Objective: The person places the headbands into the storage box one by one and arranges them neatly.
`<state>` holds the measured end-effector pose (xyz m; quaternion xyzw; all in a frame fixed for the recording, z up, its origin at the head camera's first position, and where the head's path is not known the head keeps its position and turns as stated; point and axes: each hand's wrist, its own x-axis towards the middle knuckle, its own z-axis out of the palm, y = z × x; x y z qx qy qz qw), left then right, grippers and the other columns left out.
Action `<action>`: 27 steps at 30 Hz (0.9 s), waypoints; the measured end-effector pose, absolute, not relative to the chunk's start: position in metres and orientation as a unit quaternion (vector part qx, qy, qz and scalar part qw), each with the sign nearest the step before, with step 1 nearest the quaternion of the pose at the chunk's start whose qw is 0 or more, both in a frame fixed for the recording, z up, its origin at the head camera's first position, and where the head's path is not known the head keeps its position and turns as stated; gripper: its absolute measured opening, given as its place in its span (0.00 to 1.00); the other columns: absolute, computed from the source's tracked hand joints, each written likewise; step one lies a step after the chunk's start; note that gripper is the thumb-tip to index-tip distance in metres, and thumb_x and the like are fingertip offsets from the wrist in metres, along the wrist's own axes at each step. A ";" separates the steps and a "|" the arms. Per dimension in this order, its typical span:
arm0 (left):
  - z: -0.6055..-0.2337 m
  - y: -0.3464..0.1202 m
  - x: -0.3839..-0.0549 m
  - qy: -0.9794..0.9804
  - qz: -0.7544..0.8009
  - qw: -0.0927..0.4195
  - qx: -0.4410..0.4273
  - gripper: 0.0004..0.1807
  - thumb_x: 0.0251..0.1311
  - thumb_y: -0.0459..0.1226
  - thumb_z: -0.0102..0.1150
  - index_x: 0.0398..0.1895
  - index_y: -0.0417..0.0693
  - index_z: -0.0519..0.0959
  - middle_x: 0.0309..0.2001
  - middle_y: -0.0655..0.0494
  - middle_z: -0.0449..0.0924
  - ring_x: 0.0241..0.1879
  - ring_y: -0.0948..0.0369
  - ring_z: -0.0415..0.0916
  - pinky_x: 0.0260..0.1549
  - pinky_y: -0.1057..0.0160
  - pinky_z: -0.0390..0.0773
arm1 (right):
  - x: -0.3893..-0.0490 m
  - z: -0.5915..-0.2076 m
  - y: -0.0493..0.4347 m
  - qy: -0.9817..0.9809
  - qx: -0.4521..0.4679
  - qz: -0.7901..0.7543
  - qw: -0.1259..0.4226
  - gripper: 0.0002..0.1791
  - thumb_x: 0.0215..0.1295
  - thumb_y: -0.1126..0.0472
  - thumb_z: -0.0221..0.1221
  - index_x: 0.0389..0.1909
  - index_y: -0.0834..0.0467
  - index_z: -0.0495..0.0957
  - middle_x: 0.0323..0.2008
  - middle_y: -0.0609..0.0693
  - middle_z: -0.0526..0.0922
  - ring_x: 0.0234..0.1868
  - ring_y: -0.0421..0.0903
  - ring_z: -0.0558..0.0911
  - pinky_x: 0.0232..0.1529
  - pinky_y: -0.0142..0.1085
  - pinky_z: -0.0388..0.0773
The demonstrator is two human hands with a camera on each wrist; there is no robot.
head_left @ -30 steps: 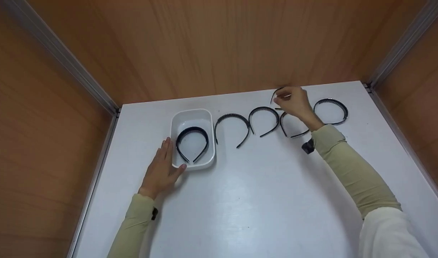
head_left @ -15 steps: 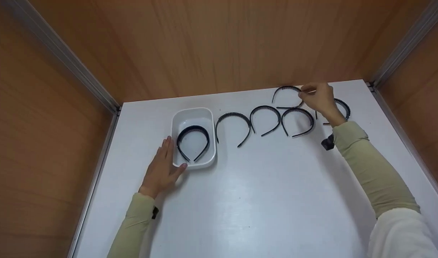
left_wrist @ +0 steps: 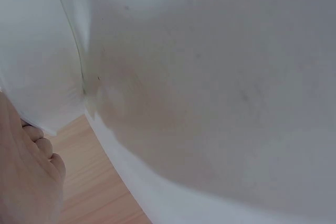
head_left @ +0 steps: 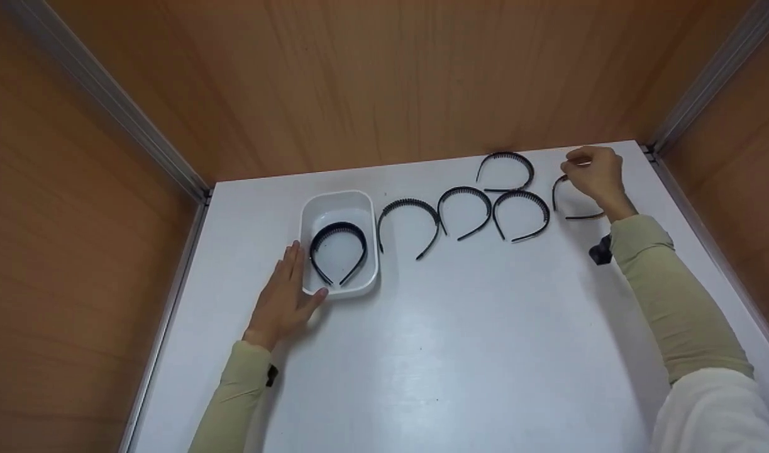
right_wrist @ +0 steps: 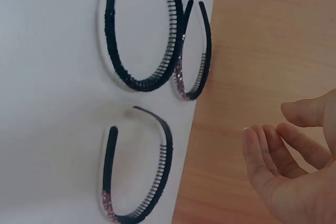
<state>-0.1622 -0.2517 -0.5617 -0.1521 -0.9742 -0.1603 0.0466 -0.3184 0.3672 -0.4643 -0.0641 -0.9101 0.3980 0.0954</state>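
My left hand (head_left: 282,302) lies with straight fingers along the left wall of a white plastic tray (head_left: 376,277), thumb at its front corner. A black toothed headband (head_left: 339,226) rests inside the tray. In the left wrist view, part of the left hand (left_wrist: 29,171) shows beside the white tray wall. My right hand (head_left: 598,175) hovers over the rightmost headband (head_left: 584,218), hiding part of its arch. The right wrist view shows the right hand (right_wrist: 294,166) with loosely bent fingers, a gap to the thumb and nothing held; a headband with pink glitter (right_wrist: 107,203) lies near it.
Several more black headbands line the table's back: one beside the tray (head_left: 409,201), a middle one (head_left: 464,189), another to its right (head_left: 524,194) and one behind (head_left: 510,155). Wood panels (head_left: 384,82) wall in the white table (head_left: 422,352).
My right hand has moved right, from above the back headband to the rightmost one, uncovering the headbands it hid. The left hand and the tray stay in place.
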 end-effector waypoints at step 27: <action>-0.563 -0.250 -0.161 -0.974 -0.166 0.048 -0.147 0.56 0.74 0.66 0.51 0.88 0.41 0.44 0.89 0.47 0.38 0.88 0.49 0.38 0.86 0.49 0.46 | -0.311 -0.527 0.447 -0.899 -0.194 0.386 0.065 0.23 0.74 0.63 0.57 0.64 0.71 0.79 0.56 0.66 0.81 0.57 0.54 0.75 0.46 0.33 0.73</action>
